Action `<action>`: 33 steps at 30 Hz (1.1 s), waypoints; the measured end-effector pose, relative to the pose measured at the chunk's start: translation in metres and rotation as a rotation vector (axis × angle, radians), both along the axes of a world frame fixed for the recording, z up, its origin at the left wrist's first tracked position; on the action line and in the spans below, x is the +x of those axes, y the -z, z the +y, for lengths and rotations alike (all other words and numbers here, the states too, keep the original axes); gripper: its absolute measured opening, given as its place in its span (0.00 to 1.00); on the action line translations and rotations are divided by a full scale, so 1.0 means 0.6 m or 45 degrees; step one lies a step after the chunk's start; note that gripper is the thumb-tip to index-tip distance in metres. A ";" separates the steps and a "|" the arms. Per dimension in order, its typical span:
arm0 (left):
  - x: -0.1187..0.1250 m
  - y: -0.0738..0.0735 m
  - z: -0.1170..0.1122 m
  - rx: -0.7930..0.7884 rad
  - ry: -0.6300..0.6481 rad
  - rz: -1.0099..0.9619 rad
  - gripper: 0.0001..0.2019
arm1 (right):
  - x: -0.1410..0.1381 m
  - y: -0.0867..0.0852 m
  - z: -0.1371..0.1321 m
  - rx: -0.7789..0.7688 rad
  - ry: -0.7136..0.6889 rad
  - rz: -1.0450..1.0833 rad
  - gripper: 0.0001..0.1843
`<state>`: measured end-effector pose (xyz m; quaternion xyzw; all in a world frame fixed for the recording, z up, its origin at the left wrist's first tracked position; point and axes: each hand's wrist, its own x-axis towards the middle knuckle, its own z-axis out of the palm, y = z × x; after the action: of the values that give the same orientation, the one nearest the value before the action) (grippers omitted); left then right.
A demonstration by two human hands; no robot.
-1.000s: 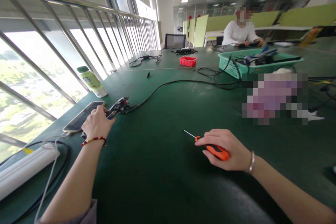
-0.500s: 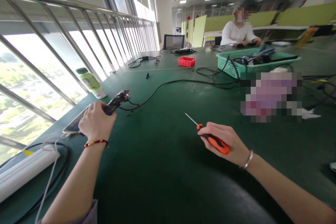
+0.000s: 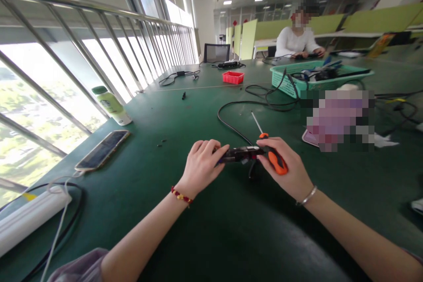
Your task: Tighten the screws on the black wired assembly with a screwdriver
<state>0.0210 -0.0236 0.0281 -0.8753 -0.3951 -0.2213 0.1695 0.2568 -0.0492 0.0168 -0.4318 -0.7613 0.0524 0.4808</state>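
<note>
My left hand [image 3: 203, 165] is closed around one end of a dark, long corded device [image 3: 243, 154], held level over the green table. Its exact kind I cannot make out. My right hand [image 3: 286, 163] grips a screwdriver [image 3: 277, 163] with an orange and black handle, its thin shaft pointing up and away from me. The thumb and fingers of that hand also meet the device's right end. A black cable [image 3: 228, 121] runs behind the device. Tiny dark screws [image 3: 161, 144] lie on the table left of my hands.
A phone [image 3: 102, 150] and a bottle [image 3: 112, 105] stand along the left, by a metal railing. Farther off are a red tray [image 3: 233, 77] and a green basket [image 3: 277, 80] of tools and cables. A person in white [image 3: 295, 42] sits across the table.
My left hand has brought the device from beside the phone to the middle, up to my right hand. The phone is uncovered. The screwdriver now points more upward.
</note>
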 end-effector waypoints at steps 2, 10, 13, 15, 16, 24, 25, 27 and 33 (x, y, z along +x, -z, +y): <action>0.018 0.009 0.001 -0.050 0.049 -0.009 0.17 | 0.001 0.005 0.005 -0.059 -0.006 -0.023 0.15; -0.022 0.012 0.039 -0.387 -0.164 -0.100 0.18 | 0.000 0.029 0.021 -0.237 -0.018 -0.116 0.17; -0.101 0.005 0.063 -0.382 -0.537 -0.070 0.19 | 0.000 0.028 0.020 -0.256 -0.002 -0.106 0.17; -0.164 0.008 0.078 -0.394 -0.777 0.010 0.23 | 0.000 0.027 0.020 -0.272 0.015 -0.081 0.18; -0.193 0.011 0.084 -0.428 -0.860 0.050 0.25 | 0.000 0.026 0.020 -0.283 0.022 -0.065 0.18; -0.262 0.016 0.091 -0.561 -0.817 0.218 0.29 | -0.001 0.029 0.023 -0.324 0.053 0.002 0.18; -0.257 0.014 0.091 -0.539 -0.816 0.216 0.29 | -0.001 0.030 0.024 -0.317 0.059 0.006 0.18; -0.250 0.013 0.090 -0.489 -0.808 0.210 0.31 | 0.000 0.032 0.025 -0.307 0.070 0.011 0.18; -0.243 0.013 0.092 -0.457 -0.780 0.214 0.25 | 0.003 0.034 0.029 -0.379 0.089 0.021 0.19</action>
<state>-0.1249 0.0318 0.0206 -0.7473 -0.6562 -0.0149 0.1035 0.2586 -0.0317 -0.0035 -0.5242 -0.7257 0.1512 0.4192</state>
